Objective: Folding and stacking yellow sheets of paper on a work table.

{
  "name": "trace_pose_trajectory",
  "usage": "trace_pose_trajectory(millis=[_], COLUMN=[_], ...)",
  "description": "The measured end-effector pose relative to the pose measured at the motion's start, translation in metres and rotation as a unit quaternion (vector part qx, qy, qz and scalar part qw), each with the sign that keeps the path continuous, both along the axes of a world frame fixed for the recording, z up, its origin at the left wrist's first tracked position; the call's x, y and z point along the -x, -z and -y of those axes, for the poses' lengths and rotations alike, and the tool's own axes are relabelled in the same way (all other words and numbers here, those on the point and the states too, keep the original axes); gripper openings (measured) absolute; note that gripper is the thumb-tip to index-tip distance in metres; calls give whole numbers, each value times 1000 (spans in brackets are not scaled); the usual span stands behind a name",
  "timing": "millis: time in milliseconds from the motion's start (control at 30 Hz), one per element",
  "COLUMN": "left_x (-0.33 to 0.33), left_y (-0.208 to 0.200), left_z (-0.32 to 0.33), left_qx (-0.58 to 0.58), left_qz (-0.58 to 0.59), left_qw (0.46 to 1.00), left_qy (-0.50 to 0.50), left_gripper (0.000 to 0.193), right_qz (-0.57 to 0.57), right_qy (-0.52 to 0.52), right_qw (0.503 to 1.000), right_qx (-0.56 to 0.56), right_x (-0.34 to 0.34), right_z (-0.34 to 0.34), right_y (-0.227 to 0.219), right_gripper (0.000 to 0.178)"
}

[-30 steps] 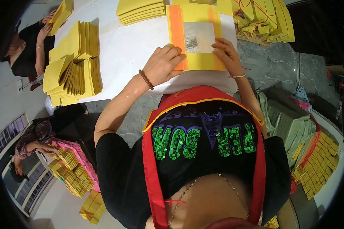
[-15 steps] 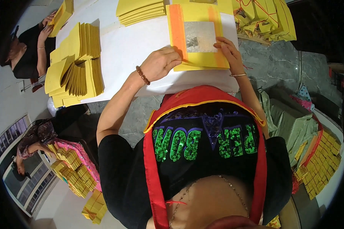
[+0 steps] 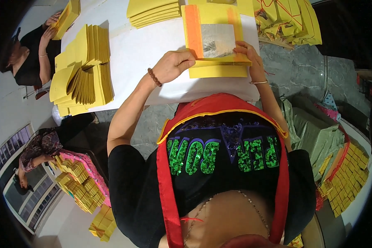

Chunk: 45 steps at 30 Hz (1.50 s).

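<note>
A yellow joss paper sheet (image 3: 214, 16) with two orange bands and a silver foil square (image 3: 221, 35) lies before me at the table's near right side. My left hand (image 3: 173, 67) pinches its near left corner, fingers closed. On the near right edge, the closed fingers of my right hand (image 3: 252, 60) grip the paper beside the foil. Between both hands the sheet's near edge is lifted and turned up in a narrow fold. Below it shows the plain yellow strip of another sheet (image 3: 218, 72), flat on the white tabletop (image 3: 146, 45).
Folded yellow paper stacks stand at the table's left (image 3: 84, 70) and far side (image 3: 153, 12). Yellow bundles with red string (image 3: 291, 20) lie at far right. A co-worker (image 3: 31, 58) handles paper at left; another person (image 3: 43, 146) is near stacked yellow bundles (image 3: 78, 182).
The sheet's near edge has come up off the paper beneath and folded away from me, baring the yellow strip. Both hands have moved only slightly with it.
</note>
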<state>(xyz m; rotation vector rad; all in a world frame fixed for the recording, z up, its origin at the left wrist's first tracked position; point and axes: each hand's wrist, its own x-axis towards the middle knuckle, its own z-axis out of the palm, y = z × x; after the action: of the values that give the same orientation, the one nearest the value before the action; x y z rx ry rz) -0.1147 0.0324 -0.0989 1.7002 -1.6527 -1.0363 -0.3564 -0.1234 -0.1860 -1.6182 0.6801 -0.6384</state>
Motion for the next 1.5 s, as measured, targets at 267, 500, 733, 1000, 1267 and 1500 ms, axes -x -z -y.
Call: trace_pose_trajectory(millis=[267,500,733,1000,1267,1500], left_x=[-6,-10,-14,-17,-17,6], left_y=[13,19,21,18,6,30], left_z=[0,2,7,11,1,2], left_qx=[-61,-118,-130,-141,-64,174], left_qz=[-123,-210,-229,-246,-142,346], left_qw=[989,967,961,957,988,920], left_qy=[-48,-85,-82,-65,-17,-62], left_gripper=[12,15,17,17,29,51], right_qz=[6,-12,14,48,27,34], right_qy=[1,2,-7,-88,-35,-50], right_qw=[1000,999,993,994,998,998], right_qx=[-18,-34,-113,-33,-54,8], right_x=[1,0,3,8,7,6], right_z=[-3,-2,0,8,4,7], right_y=[-4,-4,-6,4,7,6], right_gripper=[57,44,38,51,26,29])
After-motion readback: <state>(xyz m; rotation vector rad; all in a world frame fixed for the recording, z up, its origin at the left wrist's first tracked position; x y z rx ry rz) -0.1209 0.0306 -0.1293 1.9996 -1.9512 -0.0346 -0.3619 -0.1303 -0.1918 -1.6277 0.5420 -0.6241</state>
